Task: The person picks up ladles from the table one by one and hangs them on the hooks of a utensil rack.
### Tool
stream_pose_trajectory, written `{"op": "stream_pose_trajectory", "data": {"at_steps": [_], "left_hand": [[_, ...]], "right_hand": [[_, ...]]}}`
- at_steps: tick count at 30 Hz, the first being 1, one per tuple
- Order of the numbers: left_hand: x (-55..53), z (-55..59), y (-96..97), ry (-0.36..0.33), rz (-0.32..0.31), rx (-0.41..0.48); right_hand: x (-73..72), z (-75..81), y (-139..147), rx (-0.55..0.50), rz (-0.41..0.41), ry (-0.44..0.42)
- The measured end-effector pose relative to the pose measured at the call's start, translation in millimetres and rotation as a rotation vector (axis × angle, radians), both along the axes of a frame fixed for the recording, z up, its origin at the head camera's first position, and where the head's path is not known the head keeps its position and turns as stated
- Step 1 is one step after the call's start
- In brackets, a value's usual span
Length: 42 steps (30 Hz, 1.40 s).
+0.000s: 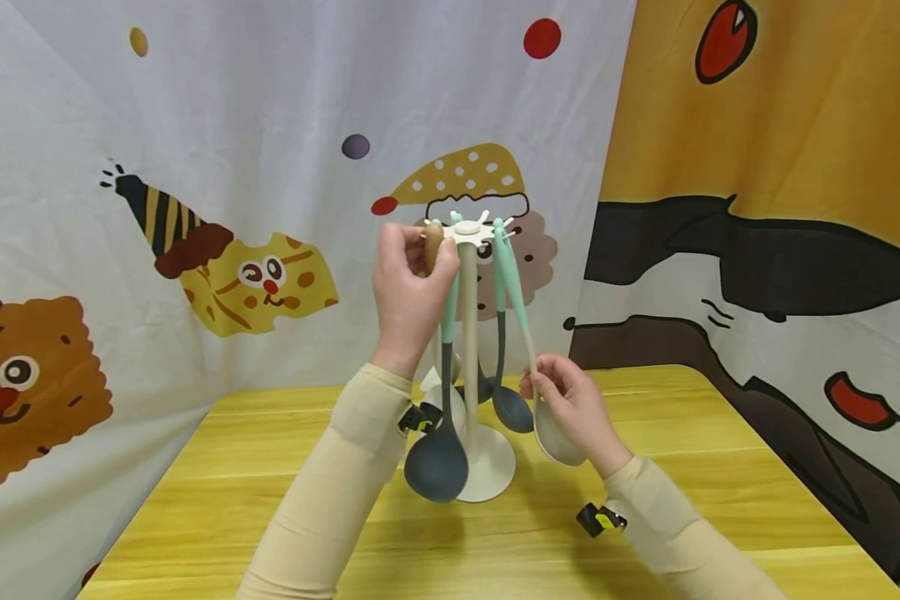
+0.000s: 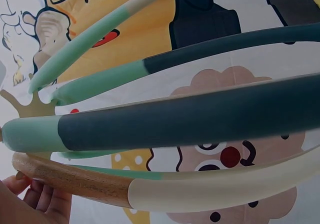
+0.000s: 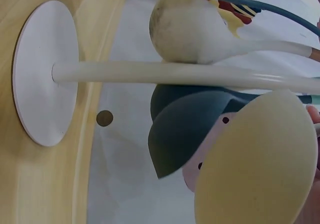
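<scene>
A cream utensil stand [image 1: 471, 350] rises from its round base [image 1: 495, 471], kitchen tools hanging from its hooked top [image 1: 467, 228]. At that top, my left hand [image 1: 412, 292] pinches the brown wooden handle [image 2: 85, 181] of a cream-headed ladle [image 3: 185, 26] between thumb and fingers. Lower on the right, my right hand [image 1: 573, 404] holds a cream spoon [image 3: 257, 159] by its thin neck, just above the bowl. The spoon's green handle [image 1: 508, 267] slants up to the hooks. A dark ladle [image 1: 437, 465] hangs nearest, beside my left wrist.
Dark utensils, including a spoon [image 1: 512, 408], hang behind the pole between my hands. The stand is on a yellow wood-grain table [image 1: 270, 483]. Cartoon-printed curtains [image 1: 285, 100] hang behind the table.
</scene>
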<state>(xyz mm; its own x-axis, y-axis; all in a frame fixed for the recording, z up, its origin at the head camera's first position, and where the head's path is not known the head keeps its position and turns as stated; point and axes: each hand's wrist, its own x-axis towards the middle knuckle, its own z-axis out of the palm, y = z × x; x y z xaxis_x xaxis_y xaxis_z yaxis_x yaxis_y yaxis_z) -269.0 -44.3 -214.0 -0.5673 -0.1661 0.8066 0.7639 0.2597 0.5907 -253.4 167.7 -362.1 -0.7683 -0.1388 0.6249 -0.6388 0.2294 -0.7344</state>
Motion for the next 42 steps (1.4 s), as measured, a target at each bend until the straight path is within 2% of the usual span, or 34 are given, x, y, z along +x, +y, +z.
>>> {"op": "stream_pose_trajectory", "data": {"at_steps": [10,22,30,33,38,42], "left_hand": [[-0.3,-0.1,0.1,-0.006,-0.011,0.001],[-1.1,-3.2,-1.7,0.004,-0.007,-0.011],[-0.5,-7.4,-2.8,-0.026,-0.047,0.021],[0.6,-9.2,-3.1,-0.043,-0.067,0.032],[1.8,-13.7,-2.3,-0.032,-0.104,0.015],[2.7,-19.2,-1.4,-0.013,-0.095,-0.008]], "right_hand": [[6.2,-2.7,-11,-0.040,0.048,-0.041],[8.7,-3.6,-18,0.002,0.064,-0.037],[9.6,-4.7,-15,0.168,-0.002,0.046],[10.0,-5.3,-13,0.201,-0.015,0.057],[10.6,-7.1,-7,0.214,-0.035,0.031],[11.3,-8.0,-4,0.214,-0.042,-0.002]]}}
